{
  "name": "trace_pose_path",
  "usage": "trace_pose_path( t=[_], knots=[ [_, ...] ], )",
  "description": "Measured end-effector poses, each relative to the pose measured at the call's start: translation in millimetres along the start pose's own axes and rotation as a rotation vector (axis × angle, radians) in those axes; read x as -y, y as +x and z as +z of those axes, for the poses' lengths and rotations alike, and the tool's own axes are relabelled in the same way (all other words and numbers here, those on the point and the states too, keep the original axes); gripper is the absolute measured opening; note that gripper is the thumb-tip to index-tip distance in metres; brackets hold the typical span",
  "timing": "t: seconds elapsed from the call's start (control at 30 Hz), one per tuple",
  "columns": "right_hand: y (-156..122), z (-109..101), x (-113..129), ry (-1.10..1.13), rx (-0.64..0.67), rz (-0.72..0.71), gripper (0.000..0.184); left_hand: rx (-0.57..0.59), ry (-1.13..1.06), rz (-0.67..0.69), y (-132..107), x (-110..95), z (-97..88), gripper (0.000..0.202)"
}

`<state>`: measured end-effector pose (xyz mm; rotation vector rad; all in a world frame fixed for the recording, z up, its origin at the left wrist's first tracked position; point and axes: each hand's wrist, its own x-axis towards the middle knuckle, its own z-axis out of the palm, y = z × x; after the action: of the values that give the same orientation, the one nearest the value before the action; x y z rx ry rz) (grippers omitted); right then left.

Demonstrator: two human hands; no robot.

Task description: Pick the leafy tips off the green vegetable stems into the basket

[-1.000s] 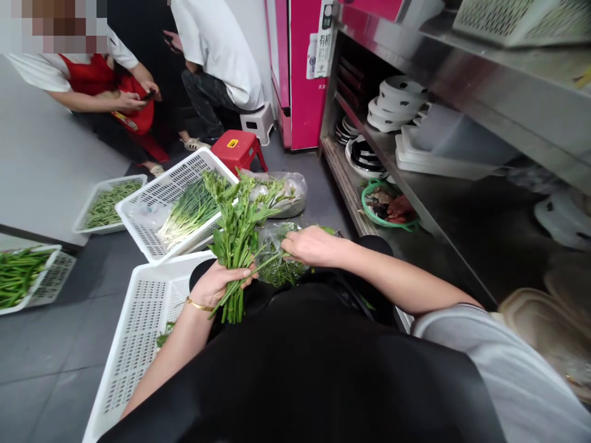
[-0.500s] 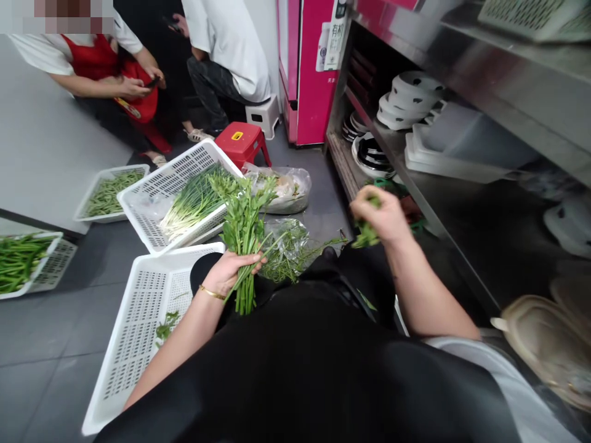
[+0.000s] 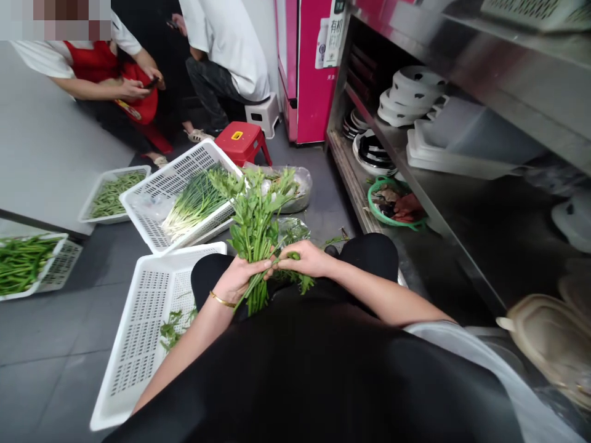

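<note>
My left hand [image 3: 237, 278], with a gold bangle at its wrist, is closed round a bunch of leafy celery [image 3: 253, 231]. The leaves point away from me and the cut stalks stick out below the fingers. Right beside it, my right hand [image 3: 305, 258] pinches at a thin celery stalk on the bunch's right side. Some loose green leaves [image 3: 305, 283] hang from under the right palm. Behind the hands lies a clear plastic bag [image 3: 295, 229] with greens, partly hidden by them.
To the left stands a white basket [image 3: 138, 326] with a few celery sprigs. Beyond it, another basket [image 3: 184, 154] holds scallions; green beans [image 3: 117, 192] are farther left. A red stool [image 3: 237, 141] and two seated people are ahead. Metal shelves [image 3: 415, 184] with dishes and a green colander [image 3: 378, 212] flank the right.
My right hand has come in from the right by the shelf to the bunch, bringing leaves in its grasp. The left hand still holds the celery, shifted slightly right.
</note>
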<state>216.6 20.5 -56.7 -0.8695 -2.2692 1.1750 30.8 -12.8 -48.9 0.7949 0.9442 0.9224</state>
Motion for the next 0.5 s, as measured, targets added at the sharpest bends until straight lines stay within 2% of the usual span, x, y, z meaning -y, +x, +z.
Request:
trace_pose_path(
  t=[0.1,0.2,0.3,0.33,0.37,0.4,0.47,0.5],
  knots=[
    [-2,6,-1,0.396,-0.15,0.138,0.027,0.027,-0.015,0.016,2,-5,3.0,0.028],
    [-5,-8,-7,0.623,-0.457,0.291,0.034,0.011,-0.029,0.029,4,-10,3.9,0.03],
    [-25,-54,-19,0.505,-0.763,0.322,0.037,-0.065,-0.024,0.015,5,-11,0.0,0.03],
    [-37,-75,-23,0.401,-0.856,0.291,0.037,-0.085,-0.019,0.005,5,-10,-2.0,0.03],
    [-51,-97,-27,0.274,-1.017,0.23,0.036,-0.098,-0.016,-0.003,6,-8,-4.0,0.03],
    [-65,-120,-30,0.238,-1.113,0.195,0.035,-0.105,-0.017,-0.009,6,-7,-5.9,0.03],
    [-91,-157,-35,0.214,-1.234,0.148,0.041,-0.098,-0.019,-0.025,9,-3,-8.3,0.03],
    [-101,-168,-35,0.206,-1.291,0.09,0.039,-0.086,-0.013,-0.03,10,-2,-8.4,0.031]
  ],
)
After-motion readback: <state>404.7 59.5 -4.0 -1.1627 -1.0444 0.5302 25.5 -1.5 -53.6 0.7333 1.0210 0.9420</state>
